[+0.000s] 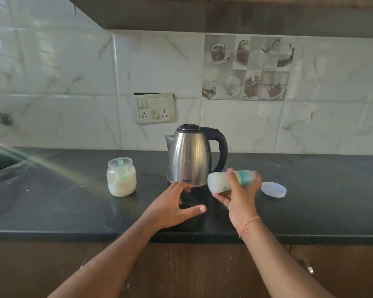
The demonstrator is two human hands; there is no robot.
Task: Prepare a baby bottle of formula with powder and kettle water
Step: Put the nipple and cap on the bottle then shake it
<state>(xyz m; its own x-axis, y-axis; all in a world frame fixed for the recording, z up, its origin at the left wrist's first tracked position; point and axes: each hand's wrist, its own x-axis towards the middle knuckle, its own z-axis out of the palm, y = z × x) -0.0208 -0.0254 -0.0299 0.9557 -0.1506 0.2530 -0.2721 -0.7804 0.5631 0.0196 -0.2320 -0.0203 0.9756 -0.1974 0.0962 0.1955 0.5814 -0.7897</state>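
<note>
- Grip, head view: right hand (238, 196) curled round the baby bottle (230, 180), fingers and thumb wrapped about its middle. Bottle lies on its side in the air above the counter, base toward the left, blurred, apparently mid-shake.
- Left hand (174, 206) holds nothing; fingers spread and relaxed, thumb stretched out to the right, low over the counter just near of the kettle base. Whether the fingertips touch the kettle cannot be told.
- Kettle (190, 155): steel body, black handle to the right, lid down, spout to the left; stands on the dark counter (63, 203) just far of both hands.
- Powder jar (121, 177): clear, uncapped, well filled with pale powder, a green scoop (122, 169) standing in it; left of the kettle, well apart from the hands.
- Jar lid (274, 189): pale, flat on the counter right of the bottle.
- Bottle top end hidden behind the hand and blur; cap seating cannot be read.
- Background: wall socket panel (154, 108) on the tiles behind the kettle; sink edge at far left.
- Hazards, as judged: a loose top would let formula spray out during shaking; the swinging bottle passes close to the kettle and could strike it; the left hand sits near metal that may be hot; the open jar could take splashes or be knocked.
</note>
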